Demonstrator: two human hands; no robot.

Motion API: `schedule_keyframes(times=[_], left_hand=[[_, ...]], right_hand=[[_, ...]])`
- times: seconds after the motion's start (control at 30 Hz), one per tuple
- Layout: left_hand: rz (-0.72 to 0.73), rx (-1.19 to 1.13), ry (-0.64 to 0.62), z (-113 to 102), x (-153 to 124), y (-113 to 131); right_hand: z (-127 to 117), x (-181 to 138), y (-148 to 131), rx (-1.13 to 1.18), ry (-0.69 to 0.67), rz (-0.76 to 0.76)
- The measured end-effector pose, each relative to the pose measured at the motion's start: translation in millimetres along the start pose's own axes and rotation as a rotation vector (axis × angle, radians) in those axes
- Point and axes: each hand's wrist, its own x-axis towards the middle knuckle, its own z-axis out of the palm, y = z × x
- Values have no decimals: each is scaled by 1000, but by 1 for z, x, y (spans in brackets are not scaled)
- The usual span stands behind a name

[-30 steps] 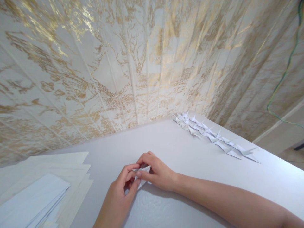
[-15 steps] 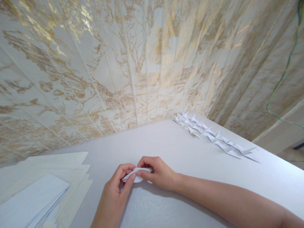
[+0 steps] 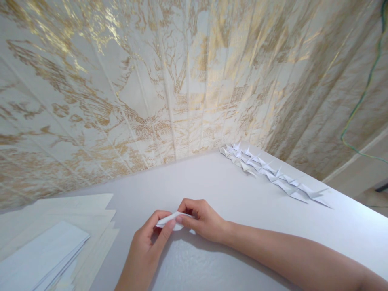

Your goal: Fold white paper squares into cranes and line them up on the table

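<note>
A small folded piece of white paper (image 3: 168,220) is held just above the white table (image 3: 230,194), near its front middle. My left hand (image 3: 148,246) pinches the paper's left end between thumb and forefinger. My right hand (image 3: 203,220) comes in from the right and pinches the paper's right end with curled fingers. Both hands meet over the paper, and much of it is hidden by the fingers.
A row of several folded white paper pieces (image 3: 266,171) lies along the wall at the back right. A loose stack of white paper sheets (image 3: 51,238) sits at the front left. A gold-patterned wall (image 3: 169,81) closes the back; a green cord (image 3: 360,101) hangs at right.
The folded paper has turned from standing on edge to lying nearly flat between my fingers, and both hands have shifted slightly toward me.
</note>
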Motion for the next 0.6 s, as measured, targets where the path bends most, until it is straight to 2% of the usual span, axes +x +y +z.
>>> schedule_keyframes(times=[0.17, 0.6], left_hand=[[20, 79, 27, 0, 0, 3], [35, 89, 54, 1, 1, 0]], right_hand=[[-2, -1, -3, 33, -10, -29], [-2, 0, -4, 31, -21, -28]])
